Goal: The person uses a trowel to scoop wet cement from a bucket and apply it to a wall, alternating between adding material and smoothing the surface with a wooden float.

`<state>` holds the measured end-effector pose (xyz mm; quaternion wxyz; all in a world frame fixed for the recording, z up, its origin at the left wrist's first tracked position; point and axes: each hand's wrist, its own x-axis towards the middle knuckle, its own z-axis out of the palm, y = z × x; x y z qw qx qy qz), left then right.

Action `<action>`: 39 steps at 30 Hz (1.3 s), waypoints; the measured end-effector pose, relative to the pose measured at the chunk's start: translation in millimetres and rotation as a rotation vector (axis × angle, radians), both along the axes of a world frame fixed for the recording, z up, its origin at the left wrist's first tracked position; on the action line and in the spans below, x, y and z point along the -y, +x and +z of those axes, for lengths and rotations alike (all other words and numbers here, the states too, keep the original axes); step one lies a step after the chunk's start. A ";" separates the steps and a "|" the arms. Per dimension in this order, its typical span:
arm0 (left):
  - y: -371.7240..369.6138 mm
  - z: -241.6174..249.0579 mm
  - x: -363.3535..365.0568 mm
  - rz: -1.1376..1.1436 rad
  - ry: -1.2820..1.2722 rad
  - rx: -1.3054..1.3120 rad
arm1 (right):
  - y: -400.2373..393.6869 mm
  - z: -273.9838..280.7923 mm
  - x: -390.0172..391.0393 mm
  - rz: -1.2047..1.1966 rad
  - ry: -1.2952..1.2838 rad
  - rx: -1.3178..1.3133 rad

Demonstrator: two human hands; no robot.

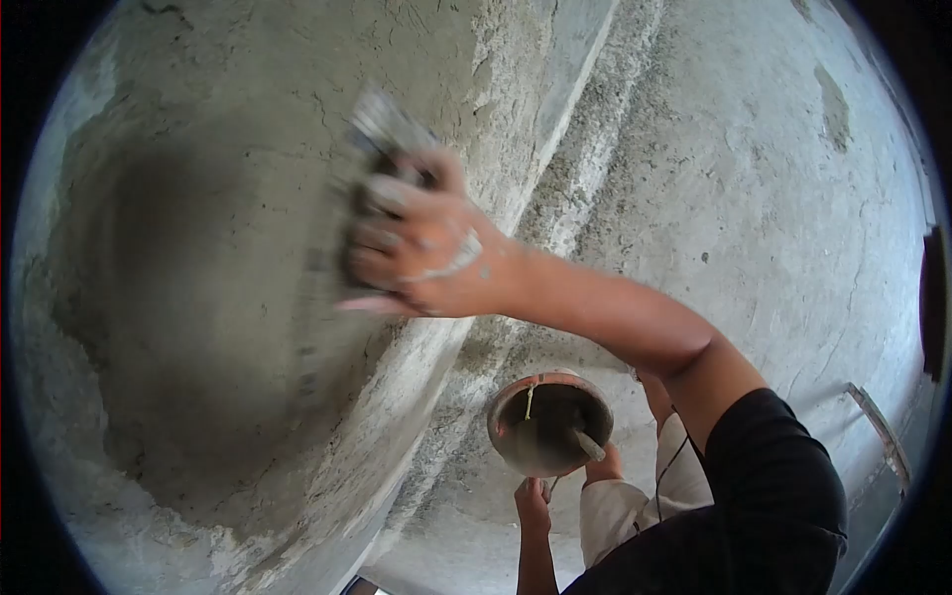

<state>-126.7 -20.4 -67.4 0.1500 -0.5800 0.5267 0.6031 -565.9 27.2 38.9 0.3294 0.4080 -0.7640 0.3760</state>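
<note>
Gripping a flat tool (382, 121), the right hand (412, 238) is showing left of the upper middle of the frame, its fingers closing around the tool and all of it blurring, so whether the blade is touching the wall behind cannot be told. Pale smears are marking the back of this hand. A darker, damp-looking patch (188, 297) is spreading behind and beside it across the left of the frame, with rougher, paler plaster edging it at lower left. The right arm is reaching in from the lower right, a black sleeve (778, 466) covering its upper part. Below the middle of the frame, a round bowl (557, 378) is tilting its dark inside into view; a pale stick-like handle (592, 446) is jutting over its lower right rim, and a yellowish cord (530, 400) is hanging inside near the top. The left hand (534, 504) is curling just under the bowl's lower rim, though how firmly its partly hidden fingers are closing cannot be told. Beige clothing (607, 511) is covering the legs beside it, while a bent metal bar (881, 433) is standing out at the right edge
</note>
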 end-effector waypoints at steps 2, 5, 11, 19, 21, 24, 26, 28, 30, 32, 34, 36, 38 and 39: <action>-8.0 3.7 -2.2 -0.012 0.015 -0.019 | 18.2 -88.0 5.8 0.037 0.149 0.118; -6.2 -6.7 -3.5 -0.006 -0.010 -0.021 | 46.3 -258.0 12.5 0.024 0.462 0.201; -13.1 3.2 -5.2 0.005 -0.047 0.018 | 33.5 -236.0 -58.8 0.030 0.360 0.382; -37.3 14.5 -6.8 -0.021 -0.029 0.020 | -130.3 97.8 -109.5 0.026 -0.281 -0.161; -43.1 19.0 -8.9 -0.010 0.008 0.032 | -146.1 138.6 -106.3 0.067 -0.308 -0.349; -45.9 13.7 -8.9 -0.058 -0.020 0.012 | -141.0 135.2 -93.5 0.034 -0.224 -0.359; -49.7 5.9 -10.3 -0.051 -0.003 0.006 | -131.4 95.6 -80.5 -0.052 -0.223 -0.302; -48.2 1.7 -12.2 -0.040 0.000 0.007 | -113.6 24.2 -65.6 -0.140 -0.224 -0.216; -50.4 -4.5 -17.0 -0.011 0.027 0.015 | -89.4 -56.0 -59.5 -0.090 -0.115 0.016; -54.1 -8.0 -22.4 -0.021 -0.001 0.037 | -67.4 -152.8 -59.7 -0.009 0.122 0.249; -52.5 -8.0 -25.4 -0.033 -0.026 0.064 | -39.9 -268.8 -61.5 -0.094 0.403 0.314; -50.6 -14.6 -25.6 -0.056 -0.003 0.011 | -6.7 -353.2 -87.5 0.062 1.167 0.800; -49.4 -20.4 -29.9 -0.054 -0.013 0.005 | 51.1 -408.8 -138.9 -0.034 1.084 0.926; -45.8 -24.2 -31.5 -0.047 -0.018 0.024 | 67.0 -421.7 -158.6 -0.007 1.282 1.194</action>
